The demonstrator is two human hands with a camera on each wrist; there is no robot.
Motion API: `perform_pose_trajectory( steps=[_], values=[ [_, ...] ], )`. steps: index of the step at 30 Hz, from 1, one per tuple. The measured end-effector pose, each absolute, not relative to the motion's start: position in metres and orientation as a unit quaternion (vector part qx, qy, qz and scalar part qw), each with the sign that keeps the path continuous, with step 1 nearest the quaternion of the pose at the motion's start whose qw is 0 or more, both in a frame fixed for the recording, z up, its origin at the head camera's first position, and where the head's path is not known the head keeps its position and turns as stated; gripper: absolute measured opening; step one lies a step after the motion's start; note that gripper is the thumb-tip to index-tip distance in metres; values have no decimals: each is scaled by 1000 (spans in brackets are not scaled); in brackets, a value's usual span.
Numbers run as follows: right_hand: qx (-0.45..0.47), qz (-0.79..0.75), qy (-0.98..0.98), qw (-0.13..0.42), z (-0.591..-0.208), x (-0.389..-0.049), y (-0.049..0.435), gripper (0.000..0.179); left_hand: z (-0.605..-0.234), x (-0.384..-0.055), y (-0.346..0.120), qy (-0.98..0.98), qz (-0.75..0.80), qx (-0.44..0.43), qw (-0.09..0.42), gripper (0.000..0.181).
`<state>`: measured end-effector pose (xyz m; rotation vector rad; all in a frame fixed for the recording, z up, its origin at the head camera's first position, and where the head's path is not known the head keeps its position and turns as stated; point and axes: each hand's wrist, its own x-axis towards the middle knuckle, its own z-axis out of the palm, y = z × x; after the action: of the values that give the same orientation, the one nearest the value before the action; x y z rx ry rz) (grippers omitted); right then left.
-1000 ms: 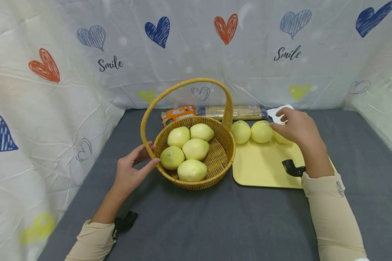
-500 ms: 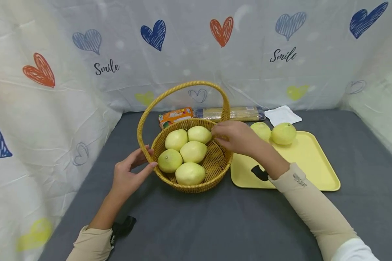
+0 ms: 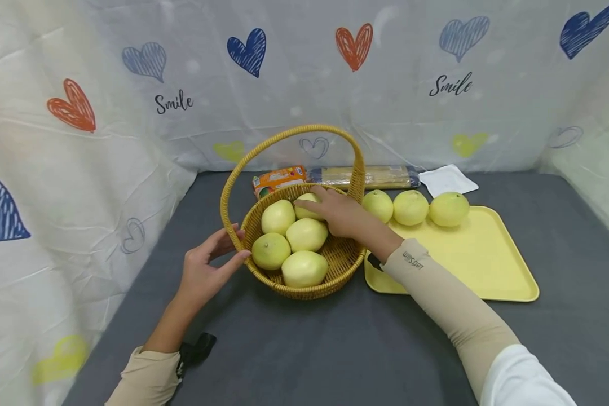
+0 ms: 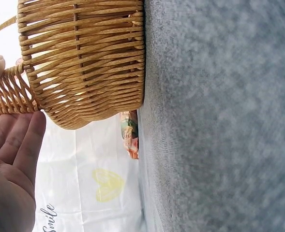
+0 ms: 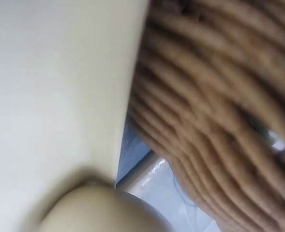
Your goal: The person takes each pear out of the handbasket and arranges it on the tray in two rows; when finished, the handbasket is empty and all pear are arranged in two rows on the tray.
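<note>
A yellow-brown wicker basket (image 3: 346, 254) with a tall hoop handle holds several pale yellow-green round fruits, one of them a fruit (image 3: 298, 269) at the front. My left hand (image 3: 203, 268) holds the basket's left side at the foot of the handle, thumb in front and fingers behind; the left wrist view shows fingertips against the weave (image 4: 84, 58). Reaching in over the right rim, my right hand (image 3: 337, 211) has its fingers curled over the back right fruit (image 3: 304, 207); its thumb is hidden. The right wrist view shows blurred wicker (image 5: 205, 106) close up.
Right of the basket lies a yellow tray (image 3: 492, 265) with three like fruits (image 3: 449, 209) along its back edge. Behind stand an orange packet (image 3: 279, 179), a long clear-wrapped pack (image 3: 380, 177) and a white cloth (image 3: 448, 180). A printed curtain (image 3: 304, 84) closes the back.
My right hand has moved left from above the tray's fruits, across the basket's right rim and onto the back right fruit. The left hand keeps its hold on the basket.
</note>
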<state>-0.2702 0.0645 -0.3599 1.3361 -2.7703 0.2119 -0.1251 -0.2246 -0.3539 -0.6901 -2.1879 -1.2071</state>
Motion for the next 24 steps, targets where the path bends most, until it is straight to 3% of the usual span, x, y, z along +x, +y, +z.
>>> perform_pose_trajectory(
  steps=[7,13,24],
  values=[
    [417,78,-904,53,-360,-272,67,81,-377,-141,-238,-806,-456,-264,269,63],
    [426,85,-898,72,-360,-271,68,74,-382,-144,-241,-806,-453,-265,273,65],
    [455,175,-872,37,-361,-278,66,66,-381,-142,-242,-811,-455,-254,264,63]
  ],
)
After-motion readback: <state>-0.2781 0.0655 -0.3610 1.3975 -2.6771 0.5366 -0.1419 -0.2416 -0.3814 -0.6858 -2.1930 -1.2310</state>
